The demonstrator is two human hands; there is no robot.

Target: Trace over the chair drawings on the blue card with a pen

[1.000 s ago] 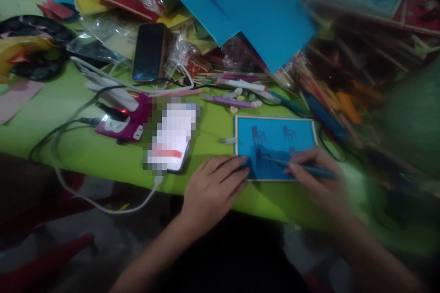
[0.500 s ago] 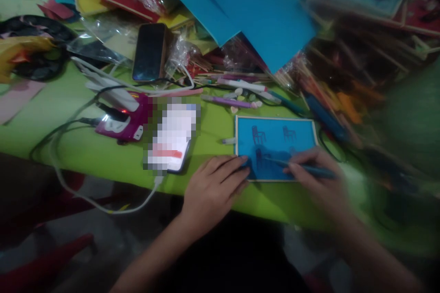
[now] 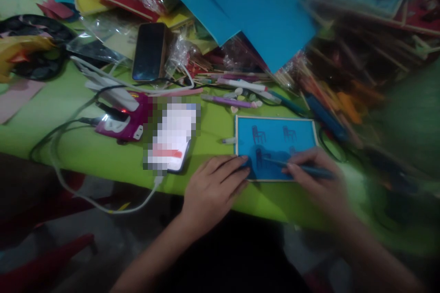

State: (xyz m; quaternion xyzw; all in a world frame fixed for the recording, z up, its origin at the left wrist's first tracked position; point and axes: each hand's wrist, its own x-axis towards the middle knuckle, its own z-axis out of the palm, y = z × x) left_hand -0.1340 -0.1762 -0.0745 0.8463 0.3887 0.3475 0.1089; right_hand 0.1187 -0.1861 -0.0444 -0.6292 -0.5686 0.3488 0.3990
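Our right fingers (image 3: 291, 168) pinch a teal pen (image 3: 318, 171), its tip left of them at the lower-left chair drawing (image 3: 259, 158). Our left fingers (image 3: 235, 169), flat, loosely together, should steady the wood-edged blue panel (image 3: 275, 146) between both sets for light strokes.

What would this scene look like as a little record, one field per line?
Left hand: lies at the lower left corner of the blue board
Right hand: holds a pen over the board; tip contact unclear
Board: edged with pale strips, bears chair-like drawings
Left of board: lit phone, screen blurred
Further back: dark-screened phone
Table: green
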